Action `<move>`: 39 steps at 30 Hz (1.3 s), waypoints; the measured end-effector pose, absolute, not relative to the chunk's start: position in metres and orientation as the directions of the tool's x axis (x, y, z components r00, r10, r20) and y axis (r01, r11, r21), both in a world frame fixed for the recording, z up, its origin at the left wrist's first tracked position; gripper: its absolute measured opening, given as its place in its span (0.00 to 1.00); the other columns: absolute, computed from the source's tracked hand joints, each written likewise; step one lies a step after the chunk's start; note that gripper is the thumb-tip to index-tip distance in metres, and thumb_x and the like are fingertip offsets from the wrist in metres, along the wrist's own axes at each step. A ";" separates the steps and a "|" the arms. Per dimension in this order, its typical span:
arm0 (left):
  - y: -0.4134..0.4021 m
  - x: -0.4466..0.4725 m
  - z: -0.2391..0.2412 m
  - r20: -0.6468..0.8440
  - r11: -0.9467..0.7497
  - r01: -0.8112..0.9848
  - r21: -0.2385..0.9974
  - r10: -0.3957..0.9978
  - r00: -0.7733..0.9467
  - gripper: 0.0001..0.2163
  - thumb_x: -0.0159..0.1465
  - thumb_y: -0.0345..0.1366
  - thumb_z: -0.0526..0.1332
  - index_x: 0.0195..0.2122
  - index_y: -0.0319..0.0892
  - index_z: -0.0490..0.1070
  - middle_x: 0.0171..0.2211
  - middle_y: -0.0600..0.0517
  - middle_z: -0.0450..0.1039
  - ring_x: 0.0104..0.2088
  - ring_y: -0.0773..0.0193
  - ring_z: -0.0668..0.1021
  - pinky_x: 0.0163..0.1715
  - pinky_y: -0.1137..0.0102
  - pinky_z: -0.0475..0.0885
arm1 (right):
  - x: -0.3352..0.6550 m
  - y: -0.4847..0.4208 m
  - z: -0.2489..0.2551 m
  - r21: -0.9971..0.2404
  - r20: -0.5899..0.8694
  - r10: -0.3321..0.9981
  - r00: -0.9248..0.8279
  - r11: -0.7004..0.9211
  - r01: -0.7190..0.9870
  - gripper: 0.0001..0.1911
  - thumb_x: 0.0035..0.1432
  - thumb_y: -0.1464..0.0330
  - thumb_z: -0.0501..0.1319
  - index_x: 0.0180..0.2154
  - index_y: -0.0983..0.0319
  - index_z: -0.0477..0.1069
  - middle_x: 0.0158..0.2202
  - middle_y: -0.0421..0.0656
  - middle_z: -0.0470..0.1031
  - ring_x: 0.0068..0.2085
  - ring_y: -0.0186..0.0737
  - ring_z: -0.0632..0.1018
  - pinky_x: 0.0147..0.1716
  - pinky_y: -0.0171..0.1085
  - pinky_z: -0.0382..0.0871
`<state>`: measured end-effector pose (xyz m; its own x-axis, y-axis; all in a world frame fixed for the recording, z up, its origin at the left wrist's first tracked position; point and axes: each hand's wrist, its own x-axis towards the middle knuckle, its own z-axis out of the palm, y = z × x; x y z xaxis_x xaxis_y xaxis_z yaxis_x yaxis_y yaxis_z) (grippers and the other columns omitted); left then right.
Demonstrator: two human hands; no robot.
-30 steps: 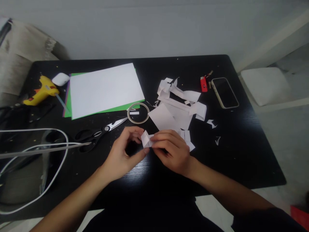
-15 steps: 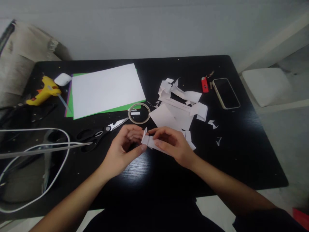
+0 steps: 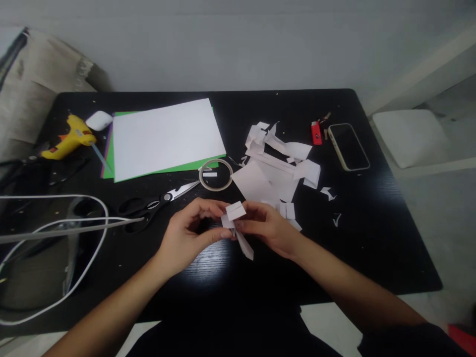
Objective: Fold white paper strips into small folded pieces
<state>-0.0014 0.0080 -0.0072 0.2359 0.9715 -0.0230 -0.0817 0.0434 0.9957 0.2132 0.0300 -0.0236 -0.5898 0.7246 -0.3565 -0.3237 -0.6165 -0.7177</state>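
One table [image 3: 372, 248]: dark, wood-grained; it carries all we list below.
Sheets: a white sheet [image 3: 169, 139] lies over a green sheet [image 3: 109, 170], toward the far left.
Scraps: white paper scraps [image 3: 273, 176], cut and creased, heaped just beyond the right hand [image 3: 271, 230].
Scissors [image 3: 163, 199]: left of the left hand [image 3: 191, 238], blades pointing toward a thin ring [image 3: 201, 179].
Left hand: fingers narrowed on the left side of a folded paper [image 3: 235, 210], thumb on the side nearer us.
Right hand: fingers pinching the same piece from the right; we cannot see those tucked behind.
Folded paper: directly between the two sets of fingertips, neither hand nearer. Its boxy head sits up at the fingers; its long tail slants toward us and rightward, passing below the right thumb, free at the end.
Ring: beyond the left hand, around a small white strip [image 3: 210, 174].
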 end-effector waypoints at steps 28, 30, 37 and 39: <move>0.009 -0.003 -0.010 -0.029 0.006 0.098 0.995 0.972 0.232 0.08 0.67 0.33 0.71 0.47 0.44 0.80 0.42 0.50 0.84 0.40 0.65 0.85 0.43 0.73 0.82 | 0.211 0.027 -0.021 -0.755 -0.394 0.777 -0.491 -0.578 -0.310 0.16 0.52 0.67 0.79 0.39 0.57 0.76 0.34 0.36 0.82 0.37 0.35 0.81 0.42 0.36 0.75; 0.008 -0.002 -0.009 -0.035 0.005 0.133 0.991 0.973 0.229 0.06 0.68 0.33 0.69 0.46 0.44 0.80 0.40 0.51 0.83 0.38 0.67 0.84 0.40 0.74 0.81 | 0.210 0.027 -0.023 -0.789 -0.375 0.804 -0.461 -0.538 -0.297 0.13 0.52 0.66 0.79 0.37 0.57 0.78 0.35 0.36 0.82 0.38 0.36 0.81 0.43 0.38 0.74; 0.009 -0.002 -0.009 -0.003 -0.044 0.190 0.981 0.971 0.239 0.03 0.70 0.34 0.66 0.44 0.43 0.79 0.43 0.49 0.80 0.38 0.67 0.82 0.39 0.74 0.79 | 0.212 0.027 -0.023 -0.779 -0.423 0.795 -0.434 -0.564 -0.274 0.09 0.52 0.68 0.76 0.37 0.57 0.83 0.35 0.38 0.83 0.39 0.37 0.81 0.44 0.39 0.73; 0.009 -0.003 -0.009 -0.003 -0.044 0.194 0.980 0.972 0.235 0.03 0.71 0.34 0.66 0.43 0.43 0.79 0.43 0.49 0.80 0.38 0.67 0.82 0.39 0.74 0.78 | 0.213 0.027 -0.020 -0.729 -0.448 0.769 -0.456 -0.609 -0.312 0.08 0.53 0.67 0.73 0.38 0.58 0.84 0.36 0.40 0.83 0.39 0.37 0.81 0.42 0.38 0.74</move>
